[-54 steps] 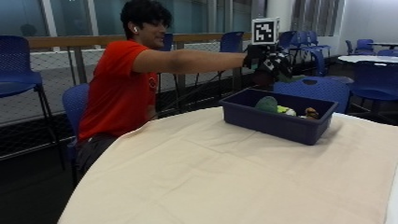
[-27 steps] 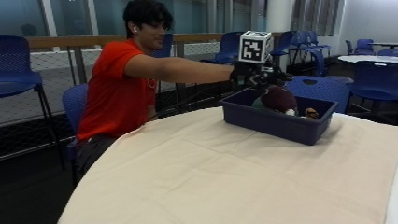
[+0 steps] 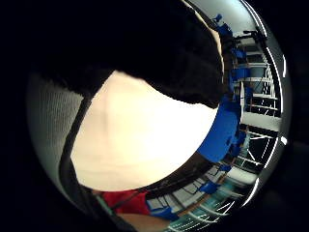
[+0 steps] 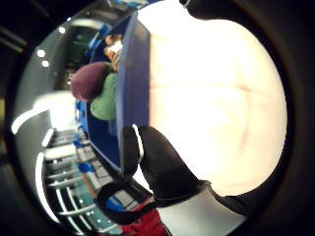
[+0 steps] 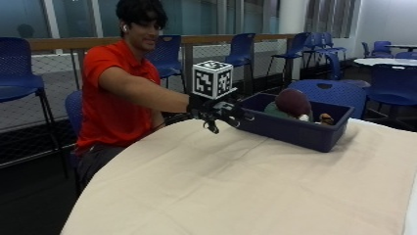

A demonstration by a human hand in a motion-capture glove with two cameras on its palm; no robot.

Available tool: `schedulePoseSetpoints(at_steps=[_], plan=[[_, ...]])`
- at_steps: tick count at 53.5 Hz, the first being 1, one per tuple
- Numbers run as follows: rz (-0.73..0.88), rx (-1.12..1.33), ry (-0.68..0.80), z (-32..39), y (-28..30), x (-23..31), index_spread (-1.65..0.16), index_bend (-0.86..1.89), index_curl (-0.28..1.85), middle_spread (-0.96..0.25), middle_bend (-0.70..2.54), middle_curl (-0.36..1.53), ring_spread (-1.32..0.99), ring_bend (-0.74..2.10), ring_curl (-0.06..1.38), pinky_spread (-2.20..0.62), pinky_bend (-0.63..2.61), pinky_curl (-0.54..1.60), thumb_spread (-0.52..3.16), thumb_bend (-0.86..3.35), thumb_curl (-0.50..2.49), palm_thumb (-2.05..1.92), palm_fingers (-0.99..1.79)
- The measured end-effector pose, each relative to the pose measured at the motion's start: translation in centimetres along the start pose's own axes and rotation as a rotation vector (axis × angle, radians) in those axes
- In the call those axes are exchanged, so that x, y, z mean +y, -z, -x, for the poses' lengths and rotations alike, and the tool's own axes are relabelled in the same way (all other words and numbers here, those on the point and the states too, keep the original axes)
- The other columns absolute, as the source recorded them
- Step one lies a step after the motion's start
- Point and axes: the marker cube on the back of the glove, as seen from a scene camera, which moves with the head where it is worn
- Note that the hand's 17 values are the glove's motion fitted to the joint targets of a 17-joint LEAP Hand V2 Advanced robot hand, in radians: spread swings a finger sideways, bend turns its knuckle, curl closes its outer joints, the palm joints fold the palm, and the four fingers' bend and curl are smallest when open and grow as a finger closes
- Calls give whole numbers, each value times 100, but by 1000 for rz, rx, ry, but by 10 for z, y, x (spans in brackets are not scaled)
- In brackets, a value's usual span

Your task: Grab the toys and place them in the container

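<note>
The black-gloved right hand [image 5: 218,113] is held above the cream cloth-covered table [image 5: 261,191], just beside the dark blue rectangular plastic container [image 5: 306,129], fingers relaxed and nothing grasped. A maroon rounded plush toy [image 5: 293,102], a green plush toy [image 4: 104,101] and smaller toys are seen lying inside the container.

The desk [image 5: 247,191] is covered by a matt cream cloth, smooth with faint creases. The container [image 5: 296,128] looks to be made of blue plastic with a dull sheen. The maroon toy [image 5: 293,102] appears soft and plush. The right hand [image 5: 218,113] is clad in matt black fabric.
</note>
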Motion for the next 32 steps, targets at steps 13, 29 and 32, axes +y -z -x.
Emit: schedulePoseSetpoints(at_steps=[13,29,32], plan=[[7,-57,5,-41,-15,45,-38,18,48,-6,12,23,6,14,15,13,107,32,110,-8,21,-11,-17],[-19,-83,-33,-88,-13,77,-38,19,45,-6,13,22,6,14,13,13,105,32,110,-8,18,-11,-16],[-22,-88,-39,-92,-12,80,-38,19,45,-6,13,22,6,14,12,13,105,32,110,-7,17,-10,-16]])
